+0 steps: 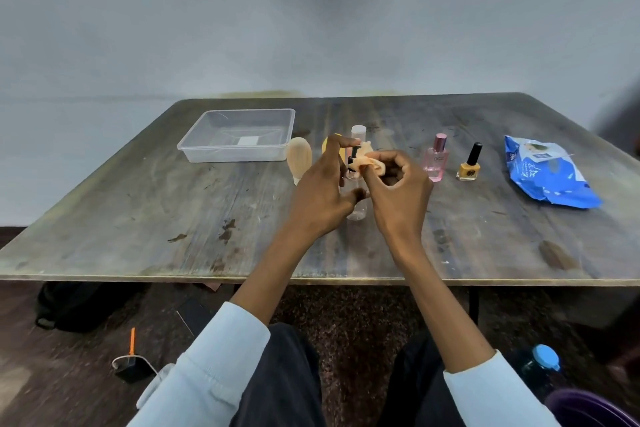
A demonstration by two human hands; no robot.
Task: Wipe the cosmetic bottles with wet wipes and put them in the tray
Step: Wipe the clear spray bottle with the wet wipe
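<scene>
- Two hands meet above the middle of the table (138, 211): the left hand (320, 198) has its fingers curled round a small clear bottle (356, 208), index finger stretched toward the black cap end.
- The right hand (398, 198) pinches a crumpled wet wipe (367, 161) and presses it against the top of that bottle.
- The clear plastic tray (239, 135) sits at the far left with nothing in it.
- Just right of the tray stands a pale wooden-looking bottle (299, 158); a yellow bottle (325, 146) and a tall clear bottle (358, 133) are partly hidden behind the hands.
- Right of the hands stand a pink perfume bottle (436, 159) and a yellow nail polish (469, 165), near each other.
- A blue wipes pack (547, 173) lies at the far right.
</scene>
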